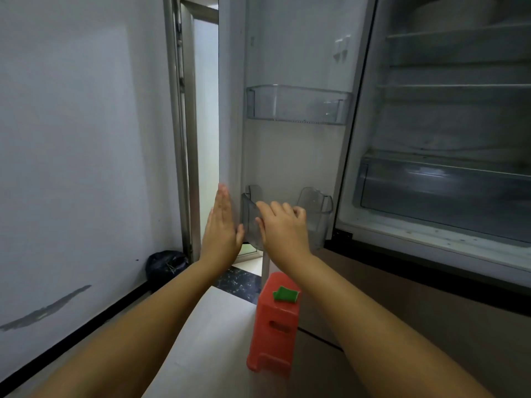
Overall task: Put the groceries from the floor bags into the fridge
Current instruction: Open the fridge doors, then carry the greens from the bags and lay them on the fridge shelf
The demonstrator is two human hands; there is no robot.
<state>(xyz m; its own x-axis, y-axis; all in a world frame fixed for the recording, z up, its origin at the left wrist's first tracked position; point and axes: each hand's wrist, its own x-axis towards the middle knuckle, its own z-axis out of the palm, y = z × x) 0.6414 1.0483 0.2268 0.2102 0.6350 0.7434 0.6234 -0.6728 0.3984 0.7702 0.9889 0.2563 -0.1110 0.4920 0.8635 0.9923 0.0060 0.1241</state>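
The fridge stands open, its door point(287, 156) swung out to the left. My left hand point(222, 225) lies flat with straight fingers against the door's outer edge. My right hand point(283, 225) curls its fingers over the front rim of the clear lower door bin point(319, 214). An upper clear door bin point(298, 104) holds nothing. Inside the fridge I see glass shelves point(457, 86) and a clear crisper drawer point(442, 191). A white round container point(454, 10) sits on the top shelf. No groceries or floor bags show near my hands.
A red plastic stool point(273, 326) with a green item point(284, 294) on top stands on the floor below the door. A dark bag point(166, 267) lies by the wall at the door frame point(184, 139). A white wall point(80, 139) fills the left.
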